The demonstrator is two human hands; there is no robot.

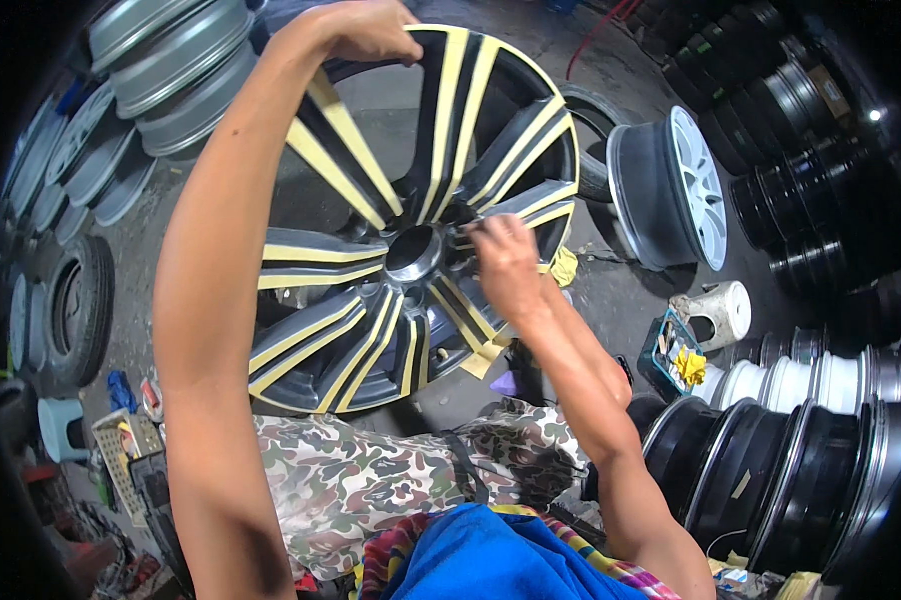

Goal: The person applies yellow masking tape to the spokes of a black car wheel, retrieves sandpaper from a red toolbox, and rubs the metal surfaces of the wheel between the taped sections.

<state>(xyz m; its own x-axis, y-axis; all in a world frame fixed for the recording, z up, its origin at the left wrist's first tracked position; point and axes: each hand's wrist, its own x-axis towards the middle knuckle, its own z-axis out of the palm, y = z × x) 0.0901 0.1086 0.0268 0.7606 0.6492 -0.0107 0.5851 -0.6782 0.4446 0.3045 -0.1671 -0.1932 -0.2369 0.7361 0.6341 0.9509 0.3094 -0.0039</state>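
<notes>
"So, how far along is the wheel (401,275)?"
"Yellow strips (446,110) line every spoke (316,263) I can see clearly; what's left behind my right hand (506,265), I can't tell. That hand is bunched beside the wheel's hub, its grip unclear."
"And your left (373,32)?"
"Curled over the wheel's far edge, holding it, tilted up, just beyond me."

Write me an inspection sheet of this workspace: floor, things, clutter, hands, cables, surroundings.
Surface: dark grey floor, visible between items.
Job's things: black-and-yellow wheel, its spokes facing up.
Clutter: white stool; basket holding something yellow.
Grips: left grip holds the wheel's far rim; right grip is near its centre, contact unclear.
Cables: thin red hose or cable beyond the wheel.
Surroundings: tyre at left, black wheels lower right.
</notes>
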